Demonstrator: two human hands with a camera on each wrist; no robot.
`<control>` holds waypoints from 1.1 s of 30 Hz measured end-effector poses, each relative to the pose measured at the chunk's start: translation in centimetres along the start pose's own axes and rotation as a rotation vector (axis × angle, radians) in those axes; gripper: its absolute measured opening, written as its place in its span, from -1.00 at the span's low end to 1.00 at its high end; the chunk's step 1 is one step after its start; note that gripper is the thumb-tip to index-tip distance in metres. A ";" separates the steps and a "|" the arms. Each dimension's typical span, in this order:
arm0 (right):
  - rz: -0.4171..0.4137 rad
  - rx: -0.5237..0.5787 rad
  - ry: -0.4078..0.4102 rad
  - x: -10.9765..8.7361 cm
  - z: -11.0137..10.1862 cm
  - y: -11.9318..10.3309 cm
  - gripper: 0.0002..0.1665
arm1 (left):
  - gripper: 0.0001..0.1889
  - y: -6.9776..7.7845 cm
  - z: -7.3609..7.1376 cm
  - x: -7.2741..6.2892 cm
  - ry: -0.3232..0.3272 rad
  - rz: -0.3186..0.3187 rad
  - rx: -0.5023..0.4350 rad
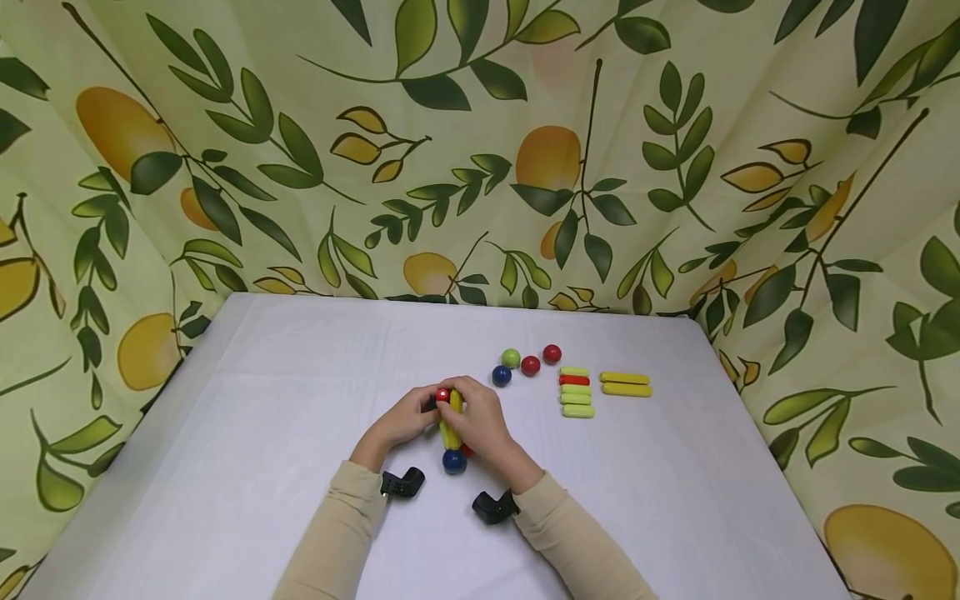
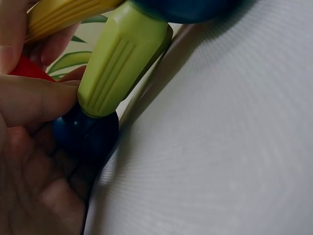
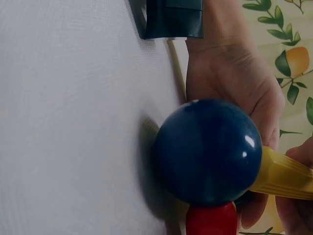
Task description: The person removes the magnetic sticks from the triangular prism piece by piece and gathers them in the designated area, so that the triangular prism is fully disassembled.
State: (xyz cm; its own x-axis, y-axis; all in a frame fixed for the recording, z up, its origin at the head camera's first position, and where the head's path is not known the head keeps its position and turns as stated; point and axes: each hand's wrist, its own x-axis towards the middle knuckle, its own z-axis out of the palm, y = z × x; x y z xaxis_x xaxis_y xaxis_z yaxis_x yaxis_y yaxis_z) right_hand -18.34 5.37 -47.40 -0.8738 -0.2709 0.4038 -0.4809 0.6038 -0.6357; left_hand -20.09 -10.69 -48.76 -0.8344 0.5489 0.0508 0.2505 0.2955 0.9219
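Both hands hold a small construction of balls and ridged sticks low over the table. My left hand (image 1: 405, 417) grips its far left part, with the thumb and fingers around a blue ball (image 2: 85, 134) where a light green stick (image 2: 122, 58) joins it. My right hand (image 1: 482, 421) pinches a yellow stick (image 1: 456, 407) from the right. Towards me, another blue ball (image 1: 453, 462) joins the sticks, and a red stick (image 3: 211, 220) meets it. A red piece (image 1: 443, 395) shows between the two hands. Fingers hide part of the construction.
Beyond the right hand lie a green ball (image 1: 511, 358), a blue ball (image 1: 502, 376) and two red balls (image 1: 530, 366). Right of them are several short sticks (image 1: 576, 389), light green and one red, and two yellow sticks (image 1: 626, 384). A patterned curtain (image 1: 465, 167) borders the white table (image 1: 300, 358).
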 end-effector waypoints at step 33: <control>0.378 0.558 0.106 -4.0 -8.8 4.2 -0.65 | -0.67 -2.4 0.7 0.9 0.026 -0.055 -0.061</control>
State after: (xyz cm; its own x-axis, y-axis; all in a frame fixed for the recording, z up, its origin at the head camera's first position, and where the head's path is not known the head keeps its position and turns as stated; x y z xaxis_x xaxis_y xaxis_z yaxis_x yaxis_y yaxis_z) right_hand -16.27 15.58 -45.92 -0.9910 -0.0249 0.1313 -0.1336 0.1575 -0.9784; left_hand -21.06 -10.39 -51.18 -0.8586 0.5126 0.0087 0.1745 0.2762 0.9451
